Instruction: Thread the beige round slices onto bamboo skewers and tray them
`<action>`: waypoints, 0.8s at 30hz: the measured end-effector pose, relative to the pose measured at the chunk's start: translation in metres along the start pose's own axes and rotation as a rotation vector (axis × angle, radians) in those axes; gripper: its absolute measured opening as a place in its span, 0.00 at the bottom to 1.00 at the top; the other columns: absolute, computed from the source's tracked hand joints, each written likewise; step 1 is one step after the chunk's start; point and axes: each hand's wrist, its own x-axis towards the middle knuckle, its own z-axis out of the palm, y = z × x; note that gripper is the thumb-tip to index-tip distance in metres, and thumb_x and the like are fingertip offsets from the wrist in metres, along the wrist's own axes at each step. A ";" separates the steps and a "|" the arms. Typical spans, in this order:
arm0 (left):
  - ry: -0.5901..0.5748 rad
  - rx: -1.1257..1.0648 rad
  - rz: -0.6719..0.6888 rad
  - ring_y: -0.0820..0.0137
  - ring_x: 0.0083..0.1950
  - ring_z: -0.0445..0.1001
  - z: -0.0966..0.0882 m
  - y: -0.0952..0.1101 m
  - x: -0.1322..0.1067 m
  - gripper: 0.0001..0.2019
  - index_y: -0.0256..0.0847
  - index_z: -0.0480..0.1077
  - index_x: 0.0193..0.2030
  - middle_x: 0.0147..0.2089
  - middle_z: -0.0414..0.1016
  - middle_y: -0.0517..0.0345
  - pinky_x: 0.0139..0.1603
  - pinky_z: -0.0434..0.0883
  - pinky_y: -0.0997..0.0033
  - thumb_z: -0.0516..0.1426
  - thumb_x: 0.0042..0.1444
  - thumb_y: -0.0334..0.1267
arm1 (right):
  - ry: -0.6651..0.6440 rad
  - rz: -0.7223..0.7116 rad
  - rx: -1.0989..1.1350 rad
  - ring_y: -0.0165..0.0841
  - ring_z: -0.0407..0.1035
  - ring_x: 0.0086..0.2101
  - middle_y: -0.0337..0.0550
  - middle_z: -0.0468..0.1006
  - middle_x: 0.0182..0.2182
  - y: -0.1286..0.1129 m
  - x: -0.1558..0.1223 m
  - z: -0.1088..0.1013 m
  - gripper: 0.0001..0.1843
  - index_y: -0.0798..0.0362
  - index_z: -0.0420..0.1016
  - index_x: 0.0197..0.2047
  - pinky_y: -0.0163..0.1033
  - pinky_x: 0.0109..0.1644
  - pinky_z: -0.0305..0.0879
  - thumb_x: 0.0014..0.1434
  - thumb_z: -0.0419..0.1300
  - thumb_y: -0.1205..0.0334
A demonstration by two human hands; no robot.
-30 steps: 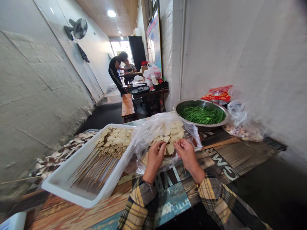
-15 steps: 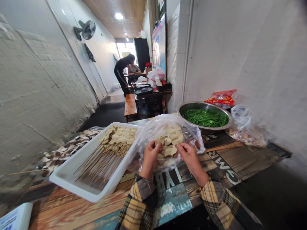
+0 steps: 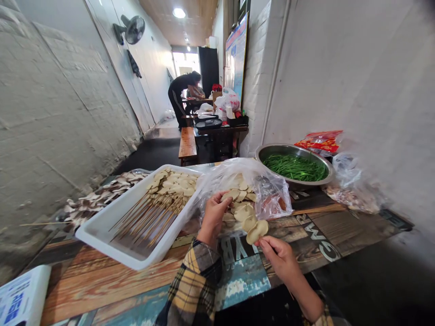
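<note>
My right hand (image 3: pixel 279 257) pinches a skewer with several pale, thin oval slices (image 3: pixel 255 229) on it, in front of the plastic bag; the skewer's thin end shows below the hand. My left hand (image 3: pixel 214 215) is closed at the bag's near left side, with a pale slice (image 3: pixel 231 194) between thumb and fingers. More loose slices (image 3: pixel 243 210) lie in the open clear plastic bag (image 3: pixel 272 181). To the left is a white tray (image 3: pixel 102 244), where skewers (image 3: pixel 149 222) loaded with the same slices lie side by side, sticks towards me.
A metal bowl (image 3: pixel 324 179) of green stalks stands right of the bag, beside bagged food (image 3: pixel 353 190). Bare skewers (image 3: pixel 319 208) lie before the bowl. Brown-and-white pieces (image 3: pixel 91 206) lie left of the tray. A person (image 3: pixel 178 95) bends over a far table beyond a bench (image 3: pixel 188 142).
My right hand has moved down and towards me, bringing the skewer of slices out of the bag. My left hand stays by the bag. The view has shifted slightly.
</note>
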 end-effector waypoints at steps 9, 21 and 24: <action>-0.106 0.148 -0.003 0.76 0.24 0.64 -0.001 -0.004 0.001 0.09 0.36 0.77 0.30 0.24 0.73 0.59 0.24 0.57 0.77 0.61 0.45 0.40 | 0.061 -0.123 -0.081 0.40 0.78 0.34 0.47 0.84 0.32 -0.001 -0.006 0.003 0.16 0.52 0.82 0.35 0.40 0.40 0.72 0.63 0.55 0.55; -0.100 0.056 -0.036 0.75 0.26 0.69 0.001 -0.002 -0.002 0.14 0.36 0.73 0.36 0.25 0.75 0.59 0.27 0.61 0.78 0.66 0.43 0.40 | 0.041 -0.143 -0.097 0.40 0.78 0.36 0.47 0.84 0.34 0.002 -0.004 0.005 0.15 0.52 0.82 0.37 0.40 0.41 0.72 0.64 0.55 0.57; -0.102 0.057 -0.023 0.76 0.26 0.68 0.002 0.000 -0.003 0.13 0.36 0.73 0.35 0.25 0.74 0.60 0.27 0.61 0.78 0.65 0.44 0.40 | 0.049 -0.142 -0.093 0.40 0.78 0.36 0.46 0.84 0.34 0.002 -0.003 0.005 0.15 0.52 0.83 0.37 0.40 0.40 0.72 0.64 0.55 0.57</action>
